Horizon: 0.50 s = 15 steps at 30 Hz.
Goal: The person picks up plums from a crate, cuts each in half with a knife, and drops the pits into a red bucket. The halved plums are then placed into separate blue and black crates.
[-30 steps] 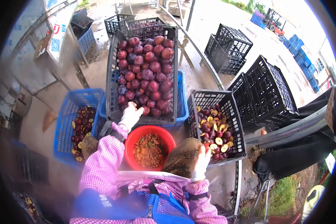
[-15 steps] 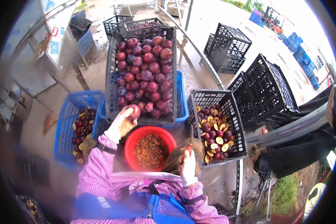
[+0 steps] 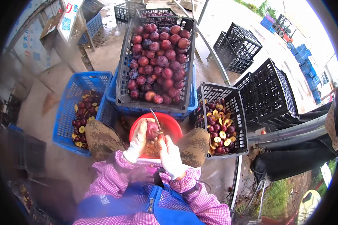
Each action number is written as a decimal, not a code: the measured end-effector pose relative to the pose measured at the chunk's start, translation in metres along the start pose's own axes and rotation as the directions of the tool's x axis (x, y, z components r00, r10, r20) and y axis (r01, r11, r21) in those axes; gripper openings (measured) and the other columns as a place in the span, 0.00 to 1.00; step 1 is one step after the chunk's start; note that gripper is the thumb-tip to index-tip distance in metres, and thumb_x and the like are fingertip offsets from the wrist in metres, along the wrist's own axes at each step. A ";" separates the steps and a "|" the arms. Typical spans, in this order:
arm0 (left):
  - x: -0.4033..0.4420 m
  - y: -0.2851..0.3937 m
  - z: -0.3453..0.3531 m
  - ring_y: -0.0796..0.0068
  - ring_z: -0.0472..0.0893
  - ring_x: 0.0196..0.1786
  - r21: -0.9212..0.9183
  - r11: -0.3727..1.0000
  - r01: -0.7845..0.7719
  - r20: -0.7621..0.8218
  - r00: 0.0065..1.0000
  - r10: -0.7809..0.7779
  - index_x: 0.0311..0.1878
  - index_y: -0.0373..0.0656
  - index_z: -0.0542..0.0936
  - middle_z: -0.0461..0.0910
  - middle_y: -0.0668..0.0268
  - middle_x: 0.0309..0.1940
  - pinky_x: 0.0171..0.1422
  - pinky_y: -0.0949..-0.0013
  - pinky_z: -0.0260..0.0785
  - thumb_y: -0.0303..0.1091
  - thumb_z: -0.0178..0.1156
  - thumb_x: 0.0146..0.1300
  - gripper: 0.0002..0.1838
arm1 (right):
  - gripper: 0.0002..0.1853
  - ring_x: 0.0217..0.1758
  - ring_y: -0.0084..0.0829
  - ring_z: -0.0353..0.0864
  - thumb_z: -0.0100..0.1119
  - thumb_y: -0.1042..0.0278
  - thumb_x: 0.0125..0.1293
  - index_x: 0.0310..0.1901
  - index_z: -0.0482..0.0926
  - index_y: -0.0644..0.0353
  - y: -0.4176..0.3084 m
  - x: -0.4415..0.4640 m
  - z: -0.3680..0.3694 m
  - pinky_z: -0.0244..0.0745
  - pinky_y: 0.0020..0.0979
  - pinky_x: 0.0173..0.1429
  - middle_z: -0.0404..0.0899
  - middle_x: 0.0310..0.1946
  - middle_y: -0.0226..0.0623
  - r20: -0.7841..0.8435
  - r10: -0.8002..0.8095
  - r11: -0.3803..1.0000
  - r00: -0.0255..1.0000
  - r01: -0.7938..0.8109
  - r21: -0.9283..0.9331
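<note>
Over the red basin, my gloved left hand is closed round a plum. Beside it my gloved right hand grips the handle of a knife, whose curved blade points up and touches or nearly touches the plum's right side. Pieces of fruit lie in the basin below, partly hidden by my hands. Beyond the basin a black crate full of whole plums rests on a blue crate.
Cut plums lie in a blue basket at left and a black crate at right. Empty black crates stand farther right, near a metal rail and a person's dark-clothed leg. My knees flank the basin.
My left hand has taken a plum from the full crate and brought it over the basin. My right hand has moved left with the knife to meet it. The view has shifted.
</note>
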<state>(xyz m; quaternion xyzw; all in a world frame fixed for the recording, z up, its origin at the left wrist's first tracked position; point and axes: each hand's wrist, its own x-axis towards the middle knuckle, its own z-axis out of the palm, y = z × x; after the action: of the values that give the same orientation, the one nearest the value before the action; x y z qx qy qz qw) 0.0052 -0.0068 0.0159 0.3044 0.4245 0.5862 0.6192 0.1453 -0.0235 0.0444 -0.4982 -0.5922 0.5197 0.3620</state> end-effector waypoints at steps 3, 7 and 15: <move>-0.001 -0.006 -0.004 0.79 0.77 0.36 0.136 0.987 -0.091 -0.032 0.995 0.096 0.50 0.47 0.69 0.77 0.66 0.37 0.37 0.75 0.70 0.59 0.42 0.70 0.24 | 0.12 0.24 0.36 0.76 0.47 0.61 0.71 0.38 0.71 0.64 0.005 -0.002 0.001 0.68 0.35 0.30 0.74 0.21 0.43 -0.010 -0.063 0.968 0.998 0.059 -0.242; -0.008 -0.007 -0.004 0.78 0.76 0.34 0.269 0.933 -0.241 -0.031 0.966 0.258 0.48 0.44 0.69 0.76 0.67 0.34 0.41 0.74 0.71 0.52 0.39 0.73 0.21 | 0.09 0.29 0.56 0.77 0.48 0.65 0.70 0.41 0.70 0.62 -0.002 -0.008 0.003 0.70 0.44 0.31 0.75 0.24 0.56 0.020 -0.121 0.855 0.992 0.115 -0.506; -0.013 -0.009 -0.010 0.78 0.75 0.32 0.535 0.799 -0.275 0.018 0.949 0.314 0.45 0.40 0.71 0.75 0.67 0.30 0.41 0.73 0.69 0.38 0.43 0.73 0.12 | 0.19 0.29 0.51 0.80 0.46 0.57 0.70 0.50 0.72 0.67 0.031 -0.013 0.015 0.74 0.45 0.32 0.78 0.26 0.57 -0.018 -0.139 0.916 0.990 0.122 -0.382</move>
<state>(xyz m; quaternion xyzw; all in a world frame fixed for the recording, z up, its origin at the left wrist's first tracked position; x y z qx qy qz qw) 0.0009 -0.0220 0.0057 0.5045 0.5394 0.5454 0.3963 0.1411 -0.0415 0.0120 -0.5298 -0.7052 0.3587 0.3055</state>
